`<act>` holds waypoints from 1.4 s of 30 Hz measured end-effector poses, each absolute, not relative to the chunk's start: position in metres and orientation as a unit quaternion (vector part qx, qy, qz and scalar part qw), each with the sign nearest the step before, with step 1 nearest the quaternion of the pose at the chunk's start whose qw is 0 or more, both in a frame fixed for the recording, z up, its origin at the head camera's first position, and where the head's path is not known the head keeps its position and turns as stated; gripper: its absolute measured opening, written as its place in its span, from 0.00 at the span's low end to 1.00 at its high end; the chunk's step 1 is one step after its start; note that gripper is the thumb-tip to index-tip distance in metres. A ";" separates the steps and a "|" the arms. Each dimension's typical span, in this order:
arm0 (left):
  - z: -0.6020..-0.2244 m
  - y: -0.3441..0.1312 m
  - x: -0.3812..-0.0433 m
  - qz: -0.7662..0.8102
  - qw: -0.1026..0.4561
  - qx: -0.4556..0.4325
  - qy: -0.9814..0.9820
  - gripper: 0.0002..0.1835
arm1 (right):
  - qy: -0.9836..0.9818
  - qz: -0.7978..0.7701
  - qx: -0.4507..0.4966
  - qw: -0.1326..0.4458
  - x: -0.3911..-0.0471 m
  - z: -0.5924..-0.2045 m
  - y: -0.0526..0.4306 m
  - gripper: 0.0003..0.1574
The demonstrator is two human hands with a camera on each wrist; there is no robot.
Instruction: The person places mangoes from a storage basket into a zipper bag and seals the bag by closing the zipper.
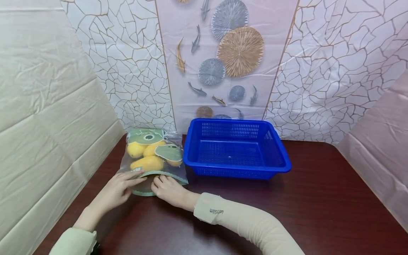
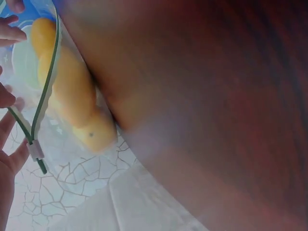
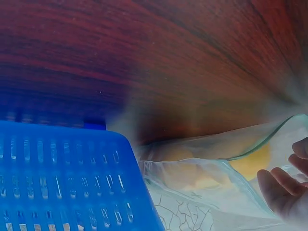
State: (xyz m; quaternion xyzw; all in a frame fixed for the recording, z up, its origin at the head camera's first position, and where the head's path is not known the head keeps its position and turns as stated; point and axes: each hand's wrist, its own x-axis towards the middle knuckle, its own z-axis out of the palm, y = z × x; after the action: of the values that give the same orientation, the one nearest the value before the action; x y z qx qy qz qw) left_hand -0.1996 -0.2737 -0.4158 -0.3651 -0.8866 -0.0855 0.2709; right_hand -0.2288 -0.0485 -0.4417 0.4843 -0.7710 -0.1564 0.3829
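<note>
A clear zip bag (image 1: 172,173) with green cartoon patches and a green zip edge lies at the table's left, its mouth bowed apart towards me. Several yellow mangoes (image 1: 147,163) sit inside it. My left hand (image 1: 116,189) holds the left end of the mouth, its fingers near the small slider (image 2: 35,149) in the left wrist view. At the middle of the mouth, my right hand (image 1: 170,190) grips the near lip with bent fingers. Those fingers (image 3: 274,187) also show beside the parted zip edges in the right wrist view; the exact grip is partly hidden.
A blue perforated plastic basket (image 1: 236,170) stands right beside the bag, with nothing seen in it. Dark reddish wood forms the tabletop (image 1: 318,205). Patterned cloth (image 1: 137,88) hangs behind, and pale cloth screens (image 1: 38,141) flank the table.
</note>
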 end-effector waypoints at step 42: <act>-0.388 -0.292 -0.193 -0.136 0.241 -0.264 -0.924 0.04 | -0.750 -0.130 0.540 0.359 -0.214 -0.438 -0.046 0.13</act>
State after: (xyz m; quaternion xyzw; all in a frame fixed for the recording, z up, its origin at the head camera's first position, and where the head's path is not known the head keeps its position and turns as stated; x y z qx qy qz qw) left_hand -0.1929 -0.2918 -0.3880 -0.2639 -0.9239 -0.1359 0.2415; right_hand -0.2136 -0.0461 -0.4376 0.5398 -0.7502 -0.1304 0.3589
